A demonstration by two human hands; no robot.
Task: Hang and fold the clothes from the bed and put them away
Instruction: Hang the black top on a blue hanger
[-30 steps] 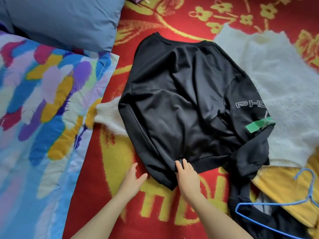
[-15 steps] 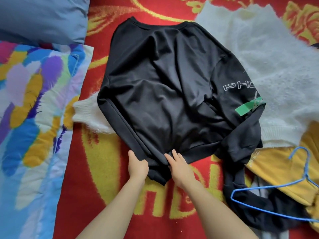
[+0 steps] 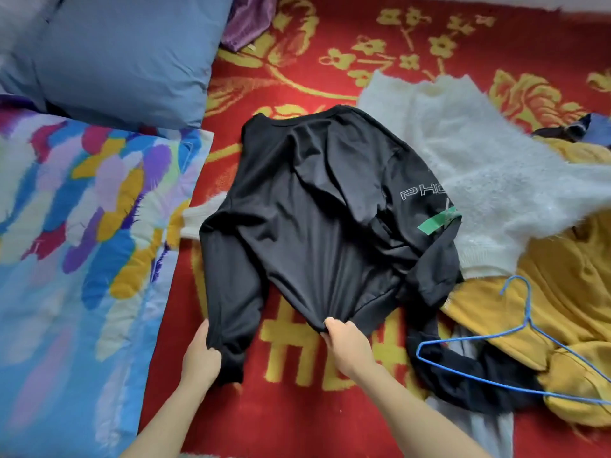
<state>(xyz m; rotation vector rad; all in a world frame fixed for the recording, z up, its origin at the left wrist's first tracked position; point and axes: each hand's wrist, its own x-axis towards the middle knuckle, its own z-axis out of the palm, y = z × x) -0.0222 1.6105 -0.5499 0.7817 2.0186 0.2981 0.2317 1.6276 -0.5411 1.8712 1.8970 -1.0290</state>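
A black sweatshirt (image 3: 317, 206) lies spread on the red and yellow blanket (image 3: 330, 365), with white lettering and a green tag on its right sleeve. My left hand (image 3: 200, 358) grips the cuff end of its left sleeve, pulled toward me. My right hand (image 3: 347, 345) pinches the middle of its bottom hem. A white fluffy sweater (image 3: 489, 180) lies partly under the sweatshirt on the right. A yellow garment (image 3: 562, 312) sits at the right with a blue wire hanger (image 3: 525, 332) on it.
A blue pillow (image 3: 122, 57) lies at the top left. A colourful quilt (image 3: 76, 246) covers the left side. A purple cloth (image 3: 248, 21) peeks out at the top. Dark and grey clothes (image 3: 469, 391) are heaped under the hanger.
My left hand took hold of the sweatshirt's left sleeve and drew it out toward me. My right hand closed on the hem. The view shifted back.
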